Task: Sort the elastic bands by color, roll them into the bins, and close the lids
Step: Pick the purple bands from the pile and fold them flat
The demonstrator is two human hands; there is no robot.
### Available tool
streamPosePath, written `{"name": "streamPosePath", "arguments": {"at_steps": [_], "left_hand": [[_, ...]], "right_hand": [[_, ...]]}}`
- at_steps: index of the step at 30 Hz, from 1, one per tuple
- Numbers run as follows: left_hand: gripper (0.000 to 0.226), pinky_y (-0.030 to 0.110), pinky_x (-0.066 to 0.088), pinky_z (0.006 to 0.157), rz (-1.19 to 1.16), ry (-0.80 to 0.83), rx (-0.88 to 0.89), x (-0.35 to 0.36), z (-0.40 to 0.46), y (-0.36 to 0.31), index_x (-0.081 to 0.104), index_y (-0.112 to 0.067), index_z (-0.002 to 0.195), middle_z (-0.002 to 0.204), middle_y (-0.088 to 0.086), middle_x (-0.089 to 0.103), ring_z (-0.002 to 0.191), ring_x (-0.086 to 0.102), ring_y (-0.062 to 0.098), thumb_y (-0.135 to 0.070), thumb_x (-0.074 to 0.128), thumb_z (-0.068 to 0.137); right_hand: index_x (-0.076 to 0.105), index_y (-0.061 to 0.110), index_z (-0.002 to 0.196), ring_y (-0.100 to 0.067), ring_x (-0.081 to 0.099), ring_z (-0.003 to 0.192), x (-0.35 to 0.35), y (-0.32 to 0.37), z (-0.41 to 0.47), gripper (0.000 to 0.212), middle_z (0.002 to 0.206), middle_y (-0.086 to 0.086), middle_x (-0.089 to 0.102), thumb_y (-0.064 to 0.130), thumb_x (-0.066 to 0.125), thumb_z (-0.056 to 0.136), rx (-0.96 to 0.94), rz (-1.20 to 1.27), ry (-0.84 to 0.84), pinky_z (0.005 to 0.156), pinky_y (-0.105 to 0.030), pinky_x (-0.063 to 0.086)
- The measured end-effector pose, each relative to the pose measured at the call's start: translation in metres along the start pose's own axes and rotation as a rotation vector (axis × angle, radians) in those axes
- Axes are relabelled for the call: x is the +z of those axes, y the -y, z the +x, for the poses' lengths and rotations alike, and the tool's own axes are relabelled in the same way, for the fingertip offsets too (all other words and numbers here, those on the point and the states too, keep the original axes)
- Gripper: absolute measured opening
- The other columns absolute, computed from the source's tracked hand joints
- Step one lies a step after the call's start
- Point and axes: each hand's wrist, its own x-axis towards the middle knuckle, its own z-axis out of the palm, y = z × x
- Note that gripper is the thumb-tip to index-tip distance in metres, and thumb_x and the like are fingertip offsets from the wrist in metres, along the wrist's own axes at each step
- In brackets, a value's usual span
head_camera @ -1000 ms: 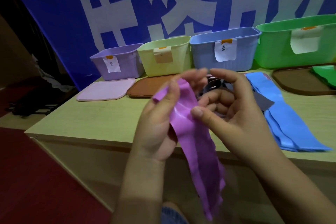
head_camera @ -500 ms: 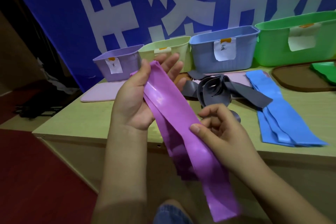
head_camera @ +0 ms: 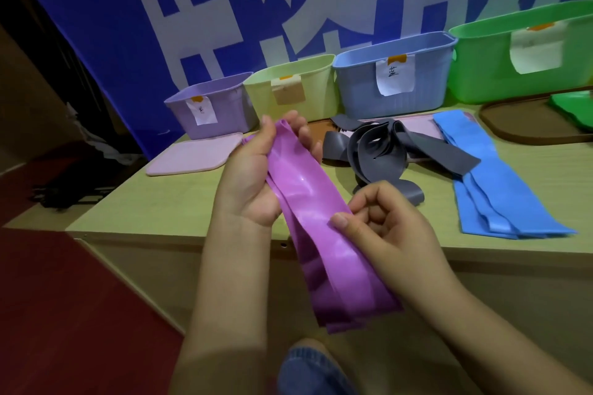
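1. Nearest: knee in blue denim at bottom edge, below the hands.
2. Purple elastic band held in air in front of the table edge; long axis diagonal, upper end pointing far-left, lower end hanging near-right, several layers stacked flat.
3. Right hand at band's mid-length: thumb pressed on top face, fingers curled beneath, pinching it.
4. Left hand at upper end: thumb over the band, fingers behind it, gripping the folded tip.
5. On wooden table: grey bands in a loose tangle; blue bands just right, laid flat, long axis near-to-far.
6. Pink lid lying flat in front of purple bin; brown lid far right.
7. Far row, left to right: purple bin, yellow-green bin, blue bin, green bin, all open, paper-labelled.
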Motion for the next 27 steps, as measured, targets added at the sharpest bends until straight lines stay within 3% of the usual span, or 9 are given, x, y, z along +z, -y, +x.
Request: {"name": "streamPosePath", "arguments": {"at_steps": [5,8,12,14,17,21,24,27], "left_hand": [[0.028,0.026,0.056,0.061,-0.050,0.075,0.016,0.002,-0.002,0.002,0.059,-0.006,0.098,0.072,-0.001,0.056,0.058,0.058,0.009,-0.029,0.043,0.096],[0.022,0.025,0.055,0.060,0.005,0.153,0.088,-0.001,-0.003,-0.005,0.059,-0.005,0.102,0.070,0.000,0.058,0.059,0.057,0.007,-0.018,0.053,0.085],[0.031,0.024,0.055,0.065,0.127,0.313,0.136,-0.001,-0.009,-0.014,0.059,-0.003,0.110,0.078,0.001,0.060,0.066,0.060,0.008,-0.006,0.056,0.079],[0.031,0.025,0.055,0.067,0.183,0.334,0.159,0.002,-0.010,-0.015,0.058,-0.003,0.112,0.081,0.002,0.064,0.069,0.062,0.008,-0.004,0.054,0.081],[0.029,0.025,0.055,0.066,0.171,0.328,0.176,0.004,-0.009,-0.017,0.057,-0.004,0.112,0.082,0.002,0.067,0.067,0.062,0.008,-0.005,0.048,0.085],[0.028,0.029,0.057,0.070,0.088,0.374,0.143,0.000,-0.005,-0.023,0.061,-0.007,0.110,0.086,0.001,0.070,0.071,0.066,0.008,-0.012,0.048,0.086],[0.027,0.033,0.058,0.073,0.002,0.447,0.068,0.002,-0.003,-0.023,0.066,-0.005,0.106,0.085,0.002,0.069,0.071,0.066,0.009,-0.013,0.049,0.087],[0.028,0.033,0.057,0.073,-0.024,0.492,0.016,0.002,-0.001,-0.021,0.067,-0.001,0.106,0.080,0.003,0.066,0.069,0.064,0.010,-0.010,0.049,0.087]], "right_hand": [[0.055,0.011,0.075,0.001,0.047,0.056,0.010,-0.020,-0.007,0.020,0.060,0.007,0.049,0.025,0.070,0.079,0.066,-0.066,-0.007,0.053,-0.013,0.040],[0.056,0.016,0.072,-0.001,0.047,0.060,0.008,-0.021,-0.007,0.021,0.062,0.010,0.050,0.029,0.071,0.078,0.004,-0.060,-0.040,0.055,-0.013,0.040],[0.052,0.030,0.068,0.003,0.052,0.087,0.005,-0.021,-0.003,0.023,0.092,0.010,0.052,0.043,0.069,0.073,-0.172,-0.190,-0.063,0.069,-0.008,0.042],[0.052,0.031,0.064,0.008,0.051,0.098,0.005,-0.022,0.000,0.023,0.105,0.010,0.052,0.039,0.072,0.071,-0.172,-0.148,0.004,0.075,-0.004,0.040],[0.058,0.028,0.062,0.005,0.053,0.106,0.002,-0.024,0.002,0.021,0.112,0.013,0.055,0.045,0.069,0.066,-0.112,-0.015,0.096,0.080,-0.010,0.044],[0.062,0.028,0.062,0.006,0.050,0.115,-0.005,-0.023,0.001,0.023,0.111,0.025,0.057,0.038,0.081,0.068,-0.072,0.053,0.146,0.087,-0.015,0.046],[0.062,0.030,0.057,0.012,0.049,0.113,-0.002,-0.020,0.000,0.016,0.109,0.029,0.058,0.036,0.075,0.063,-0.012,0.082,0.165,0.087,-0.009,0.041],[0.058,0.028,0.057,0.000,0.060,0.100,-0.001,-0.024,0.005,0.026,0.093,0.016,0.066,0.033,0.082,0.066,-0.031,0.089,0.132,0.080,-0.014,0.044]]}}
